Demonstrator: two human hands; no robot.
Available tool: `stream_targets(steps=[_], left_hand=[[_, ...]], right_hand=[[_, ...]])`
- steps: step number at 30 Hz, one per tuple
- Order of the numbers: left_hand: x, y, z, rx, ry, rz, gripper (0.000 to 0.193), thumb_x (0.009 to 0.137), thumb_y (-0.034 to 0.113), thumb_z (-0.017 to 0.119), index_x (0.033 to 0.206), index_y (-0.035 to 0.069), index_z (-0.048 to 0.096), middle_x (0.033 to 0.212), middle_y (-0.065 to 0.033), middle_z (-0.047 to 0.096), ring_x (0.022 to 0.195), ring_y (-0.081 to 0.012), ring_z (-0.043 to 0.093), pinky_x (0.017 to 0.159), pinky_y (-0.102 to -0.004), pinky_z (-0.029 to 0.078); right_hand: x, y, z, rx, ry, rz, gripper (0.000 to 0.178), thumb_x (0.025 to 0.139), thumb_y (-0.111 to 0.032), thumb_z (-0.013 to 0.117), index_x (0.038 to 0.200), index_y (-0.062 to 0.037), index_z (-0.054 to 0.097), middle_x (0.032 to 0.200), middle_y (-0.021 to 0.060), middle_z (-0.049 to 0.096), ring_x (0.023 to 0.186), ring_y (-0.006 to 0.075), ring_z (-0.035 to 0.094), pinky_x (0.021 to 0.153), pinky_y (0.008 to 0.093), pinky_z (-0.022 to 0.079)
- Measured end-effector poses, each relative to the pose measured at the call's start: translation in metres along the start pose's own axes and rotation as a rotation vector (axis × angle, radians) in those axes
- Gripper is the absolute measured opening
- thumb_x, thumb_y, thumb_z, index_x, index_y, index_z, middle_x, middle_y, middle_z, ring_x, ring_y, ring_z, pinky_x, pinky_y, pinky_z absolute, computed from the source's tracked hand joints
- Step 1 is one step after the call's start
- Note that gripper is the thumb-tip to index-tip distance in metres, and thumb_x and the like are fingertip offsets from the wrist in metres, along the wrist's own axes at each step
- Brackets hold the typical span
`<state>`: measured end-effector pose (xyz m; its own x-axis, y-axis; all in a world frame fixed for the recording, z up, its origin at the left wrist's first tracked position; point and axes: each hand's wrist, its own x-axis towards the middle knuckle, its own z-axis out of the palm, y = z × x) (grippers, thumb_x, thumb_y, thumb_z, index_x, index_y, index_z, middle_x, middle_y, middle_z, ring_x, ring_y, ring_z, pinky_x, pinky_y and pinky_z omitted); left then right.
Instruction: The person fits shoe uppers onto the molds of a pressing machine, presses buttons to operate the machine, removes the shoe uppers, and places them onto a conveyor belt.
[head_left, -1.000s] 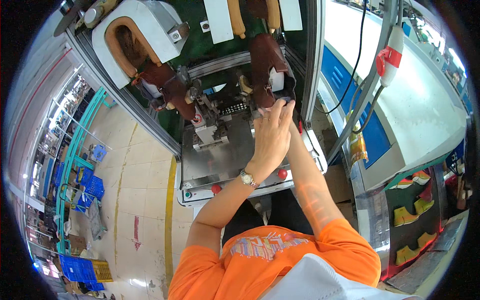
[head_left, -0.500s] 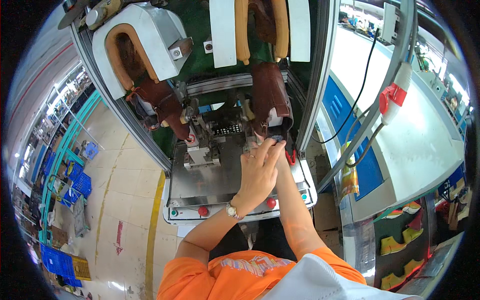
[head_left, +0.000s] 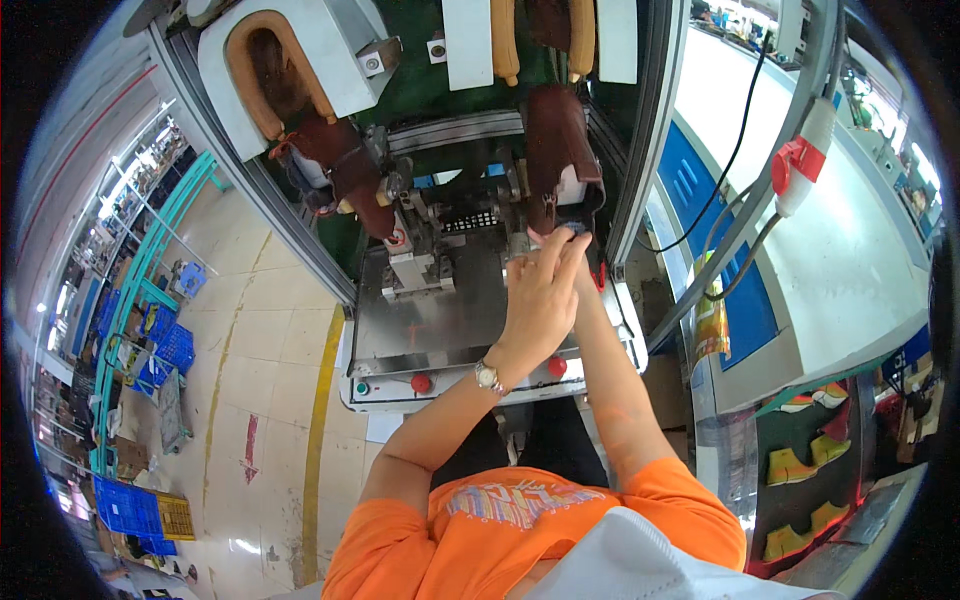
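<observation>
Seen from above, my left hand point(head_left: 540, 305) reaches up to the lower end of a dark brown leather upper point(head_left: 556, 125) at the right-hand station of a machine. The fingers of that hand are stretched out and held close together, overlapping my right hand point(head_left: 587, 278), which is mostly hidden; I cannot tell whether either hand grips anything. A small dark blue patch point(head_left: 575, 228) shows just at my fingertips, too small to make out. A wristwatch point(head_left: 486, 377) circles my left wrist, and I wear an orange T-shirt point(head_left: 400, 545).

The upper's lower end shows something white point(head_left: 571, 186). To its left, apart from my hands, a second brown upper point(head_left: 358, 190) sits tilted below a white block point(head_left: 345, 60) with a tan U-shaped pad point(head_left: 240, 60). Nearer me is a shiny metal plate point(head_left: 440, 335); along the white front edge are two red knobs point(head_left: 421, 383) and a green button point(head_left: 362, 388). On my right, a red-and-white connector point(head_left: 797, 170) hangs beside a grey post, and yellow shoe pieces point(head_left: 788, 467) lie on a dark belt. On my left, blue crates point(head_left: 128, 508) stand on the pale tiled floor point(head_left: 285, 360)
</observation>
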<state>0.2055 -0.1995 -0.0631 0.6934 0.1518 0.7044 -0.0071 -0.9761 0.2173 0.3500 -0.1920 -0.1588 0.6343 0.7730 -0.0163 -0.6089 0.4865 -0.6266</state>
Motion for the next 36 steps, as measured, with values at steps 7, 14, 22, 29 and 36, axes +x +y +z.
stream_targets(steps=[7,14,22,29,36], left_hand=[[-0.009,-0.003,-0.017,-0.062,-0.110,0.092,0.054,0.072,0.005,0.058,0.124,0.009,0.042,0.132,-0.0094,0.037,0.098,-0.0205,0.051,0.087,-0.0377,0.034],[0.013,0.007,-0.020,-0.097,-0.146,0.116,0.057,0.073,0.006,0.059,0.126,0.010,0.040,0.129,-0.0124,0.039,0.098,-0.0229,0.052,0.084,-0.0364,0.037],[0.014,0.011,0.000,0.051,-0.068,0.114,0.047,0.072,0.008,0.061,0.116,0.010,0.045,0.114,-0.0104,0.046,0.090,-0.0269,0.052,0.076,-0.0367,0.039],[0.073,-0.005,0.006,0.356,-0.064,0.073,0.059,0.077,0.018,0.060,0.130,0.015,0.034,0.112,-0.0139,0.045,0.080,-0.0268,0.057,0.073,-0.0409,0.041],[0.122,-0.005,0.002,0.592,-0.111,0.025,0.057,0.083,0.019,0.050,0.131,-0.002,0.030,0.088,-0.0161,0.060,0.069,-0.0270,0.061,0.076,-0.0440,0.044]], right_hand=[[-0.019,-0.007,-0.115,-0.616,0.417,-0.210,0.034,0.079,-0.016,0.059,0.111,-0.0065,0.056,0.099,0.0087,0.060,0.087,0.0149,0.056,0.069,0.0257,0.042],[-0.141,0.002,-0.224,-1.359,1.019,0.132,0.066,0.063,-0.021,0.071,0.123,-0.0145,0.043,0.122,0.0122,0.048,0.114,0.0297,0.045,0.091,0.0375,0.038],[-0.144,0.018,-0.240,-1.324,0.929,-0.006,0.077,0.060,-0.018,0.074,0.126,-0.0096,0.035,0.121,0.0201,0.045,0.111,0.0354,0.046,0.094,0.0404,0.036],[-0.154,0.028,-0.240,-1.428,0.960,-0.120,0.070,0.066,-0.027,0.066,0.126,-0.0090,0.036,0.122,0.0173,0.044,0.108,0.0368,0.045,0.093,0.0423,0.034],[-0.151,0.038,-0.218,-1.664,1.166,-0.365,0.049,0.074,-0.031,0.054,0.115,-0.0040,0.048,0.111,0.0146,0.053,0.098,0.0328,0.051,0.087,0.0418,0.036]])
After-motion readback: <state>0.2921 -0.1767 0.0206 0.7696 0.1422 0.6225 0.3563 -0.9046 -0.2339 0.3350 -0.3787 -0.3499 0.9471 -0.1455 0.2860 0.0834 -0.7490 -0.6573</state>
